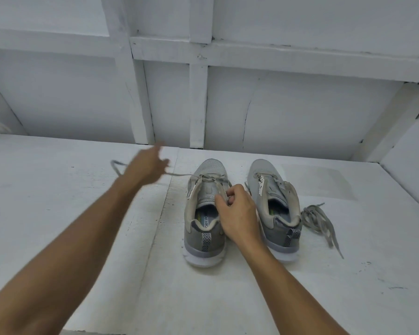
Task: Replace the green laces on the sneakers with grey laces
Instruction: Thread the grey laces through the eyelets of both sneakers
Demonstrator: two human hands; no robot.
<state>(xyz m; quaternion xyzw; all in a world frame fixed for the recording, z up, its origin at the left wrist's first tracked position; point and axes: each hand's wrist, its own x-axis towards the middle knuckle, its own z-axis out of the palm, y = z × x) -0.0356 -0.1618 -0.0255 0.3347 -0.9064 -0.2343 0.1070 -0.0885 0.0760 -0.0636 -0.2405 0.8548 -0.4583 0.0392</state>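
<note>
**White painted surface [58, 213], sneakers half-laced**

My left hand [148, 166], blurred, grips a grey lace [179, 174] drawn taut from the left sneaker [205, 238]. My right hand [238, 215] pinches that shoe's eyelet flap. Just beside stands the right sneaker [264, 170], then a loose lace bundle [317, 217].

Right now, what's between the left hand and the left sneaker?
A grey lace stretches from left hand to left sneaker, above bare white surface; head view.
</note>
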